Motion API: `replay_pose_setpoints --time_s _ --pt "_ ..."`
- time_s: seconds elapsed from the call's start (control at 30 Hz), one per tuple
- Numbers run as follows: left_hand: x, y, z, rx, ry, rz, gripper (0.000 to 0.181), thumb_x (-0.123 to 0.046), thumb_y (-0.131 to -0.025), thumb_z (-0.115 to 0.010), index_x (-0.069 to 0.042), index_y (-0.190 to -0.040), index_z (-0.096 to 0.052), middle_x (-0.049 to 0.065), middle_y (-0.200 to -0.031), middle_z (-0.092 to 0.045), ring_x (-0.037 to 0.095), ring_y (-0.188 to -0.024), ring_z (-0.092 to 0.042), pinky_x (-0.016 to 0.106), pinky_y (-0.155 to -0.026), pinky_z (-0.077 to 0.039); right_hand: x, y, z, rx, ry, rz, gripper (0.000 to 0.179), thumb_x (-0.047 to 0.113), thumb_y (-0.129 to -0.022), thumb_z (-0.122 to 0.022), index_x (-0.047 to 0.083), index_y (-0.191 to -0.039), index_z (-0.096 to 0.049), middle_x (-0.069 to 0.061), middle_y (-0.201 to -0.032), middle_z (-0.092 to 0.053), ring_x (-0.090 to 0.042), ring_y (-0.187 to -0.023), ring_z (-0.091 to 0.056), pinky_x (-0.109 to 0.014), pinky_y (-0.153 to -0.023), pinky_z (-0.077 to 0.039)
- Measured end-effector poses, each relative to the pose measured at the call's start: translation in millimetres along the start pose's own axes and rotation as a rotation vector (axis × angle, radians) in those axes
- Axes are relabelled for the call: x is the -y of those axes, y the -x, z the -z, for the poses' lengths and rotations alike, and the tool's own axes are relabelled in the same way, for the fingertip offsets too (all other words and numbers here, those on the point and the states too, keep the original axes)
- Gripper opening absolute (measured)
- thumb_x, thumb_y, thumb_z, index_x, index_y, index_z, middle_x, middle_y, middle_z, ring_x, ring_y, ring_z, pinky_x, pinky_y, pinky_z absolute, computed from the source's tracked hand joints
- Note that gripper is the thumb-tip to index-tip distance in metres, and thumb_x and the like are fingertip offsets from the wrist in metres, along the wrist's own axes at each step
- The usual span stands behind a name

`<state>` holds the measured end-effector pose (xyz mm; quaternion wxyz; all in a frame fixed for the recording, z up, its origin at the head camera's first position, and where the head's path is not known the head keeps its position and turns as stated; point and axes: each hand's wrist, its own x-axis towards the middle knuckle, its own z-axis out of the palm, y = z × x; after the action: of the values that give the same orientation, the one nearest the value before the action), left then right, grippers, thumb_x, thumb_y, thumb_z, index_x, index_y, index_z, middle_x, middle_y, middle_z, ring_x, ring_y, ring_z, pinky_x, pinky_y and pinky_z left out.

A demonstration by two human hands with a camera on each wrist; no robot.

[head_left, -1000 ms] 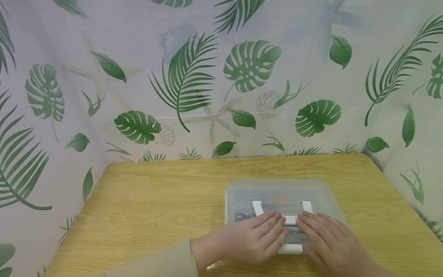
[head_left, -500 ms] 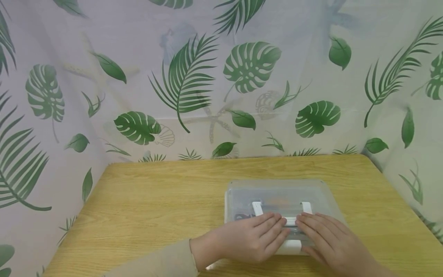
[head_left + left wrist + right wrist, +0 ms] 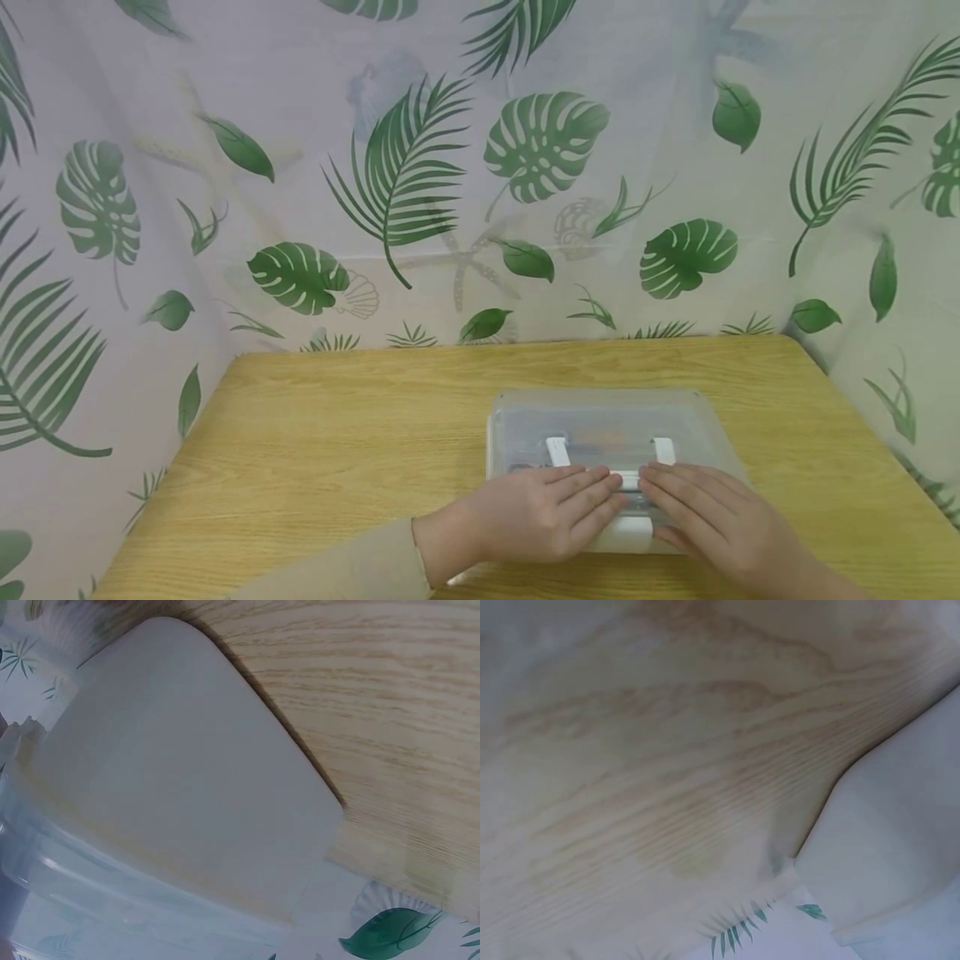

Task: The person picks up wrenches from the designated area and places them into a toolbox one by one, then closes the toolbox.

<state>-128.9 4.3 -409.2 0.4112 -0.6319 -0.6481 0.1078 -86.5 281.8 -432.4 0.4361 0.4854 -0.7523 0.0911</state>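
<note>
A storage box with a white base and a clear lid stands right of the table's middle in the head view. On the lid is a white carrying handle, and a white latch shows at the front. My left hand lies over the lid's front left, fingers straight, tips at the handle. From the right, my right hand mirrors it, its thumb low beside the latch. The left thumb is hidden. Both wrist views show the box's white side wall but neither hand.
The wood-grain table extends left, behind and right of the box. A leaf-patterned cloth hangs along its back and sides. Blurred dark and orange things show faintly through the lid.
Both hands stay on the lid's front and shift only slightly. The left fingers lie a little lower and flatter. The box keeps its place.
</note>
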Motion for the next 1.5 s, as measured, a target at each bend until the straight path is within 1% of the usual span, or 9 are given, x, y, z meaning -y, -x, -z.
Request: replay_pose_setpoints --time_s 0.07,0.2,0.37,0.63,0.9,1.07,1.23,1.33,1.5 --pt "-0.1 0.1 -0.1 0.0 0.005 0.003 0.033 -0.022 -0.111 -0.052 -0.012 -0.136 -0.072 0.001 -0.135 -0.074 0.011 -0.126 -0.071 0.023 -0.103 -0.057 -1 -0.8 0 -0.009 -0.009 0.011 0.049 0.035 -0.114 -0.049 -0.005 -0.111 -0.076 -0.017 -0.112 -0.081 -0.02 -0.114 -0.067 -0.023 -0.129 -0.03" --pt "0.2 0.2 -0.7 -0.005 0.016 0.01 0.032 -0.023 -0.111 -0.054 -0.013 -0.136 -0.072 0.0 -0.135 -0.074 0.01 -0.126 -0.071 0.023 -0.104 -0.057 -3 -0.1 0 -0.013 -0.027 0.017 0.049 0.037 -0.114 -0.051 -0.006 -0.112 -0.076 -0.016 -0.113 -0.081 -0.017 -0.122 -0.064 -0.022 -0.128 -0.031" --pt "0.4 -0.3 -0.9 -0.016 0.03 0.026 0.032 -0.025 -0.111 -0.054 -0.013 -0.134 -0.073 0.0 -0.134 -0.075 0.01 -0.125 -0.071 0.023 -0.104 -0.056 -2 -0.1 1 0.001 -0.016 0.005 0.054 0.042 -0.113 -0.05 -0.005 -0.113 -0.075 -0.018 -0.108 -0.08 -0.023 -0.103 -0.067 -0.021 -0.128 -0.03" --pt "-4.1 -2.4 -0.6 -0.037 0.04 0.087 0.028 -0.023 -0.11 -0.058 -0.015 -0.131 -0.074 -0.001 -0.132 -0.076 0.008 -0.123 -0.072 0.022 -0.104 -0.056 -1 -4.0 -1 -0.029 0.002 0.011 0.054 0.043 -0.113 -0.051 -0.006 -0.112 -0.075 -0.018 -0.106 -0.08 -0.027 -0.094 -0.07 -0.022 -0.129 -0.03" --pt "-7.6 -1.1 -3.0 -0.075 0.018 0.118 0.026 -0.021 -0.108 -0.061 -0.016 -0.129 -0.075 -0.002 -0.13 -0.077 0.008 -0.122 -0.073 0.022 -0.104 -0.056 0 1.9 -1 0.011 -0.013 -0.017 0.065 0.055 -0.109 -0.053 -0.006 -0.116 -0.074 -0.019 -0.111 -0.079 -0.024 -0.11 -0.063 -0.023 -0.13 -0.028" --pt "-9.2 -0.4 -2.0 -0.054 0.022 0.127 0.026 -0.02 -0.109 -0.06 -0.016 -0.13 -0.074 -0.002 -0.132 -0.076 0.008 -0.123 -0.072 0.022 -0.105 -0.056 2 4.3 -3 0.019 -0.008 -0.039 0.069 0.059 -0.107 -0.054 -0.006 -0.117 -0.075 -0.021 -0.11 -0.08 -0.019 -0.128 -0.059 -0.024 -0.131 -0.027" --pt "-11.3 0.4 -0.8 -0.021 0.05 0.137 0.028 -0.015 -0.109 -0.058 -0.013 -0.134 -0.072 0.0 -0.135 -0.074 0.009 -0.125 -0.071 0.023 -0.106 -0.056 5 4.1 -6 -0.003 0.012 -0.049 0.068 0.059 -0.107 -0.055 -0.006 -0.115 -0.075 -0.021 -0.108 -0.08 -0.024 -0.114 -0.066 -0.025 -0.131 -0.027" --pt "-13.1 0.6 -0.3 -0.015 0.067 0.15 0.032 -0.027 -0.11 -0.057 -0.011 -0.135 -0.071 0.002 -0.136 -0.074 0.011 -0.126 -0.071 0.025 -0.107 -0.055 7 3.5 -7 -0.012 0.021 -0.059 0.068 0.058 -0.107 -0.054 -0.006 -0.114 -0.075 -0.021 -0.108 -0.08 -0.03 -0.099 -0.068 -0.025 -0.131 -0.027" --pt "-18.4 -0.2 -0.2 -0.024 0.068 0.186 0.049 -0.047 -0.108 -0.058 -0.008 -0.135 -0.071 0.005 -0.136 -0.074 0.014 -0.128 -0.07 0.027 -0.109 -0.055 10 3.6 -8 -0.018 0.023 -0.08 0.067 0.057 -0.108 -0.054 -0.007 -0.113 -0.075 -0.022 -0.109 -0.079 -0.03 -0.098 -0.068 -0.024 -0.131 -0.027"
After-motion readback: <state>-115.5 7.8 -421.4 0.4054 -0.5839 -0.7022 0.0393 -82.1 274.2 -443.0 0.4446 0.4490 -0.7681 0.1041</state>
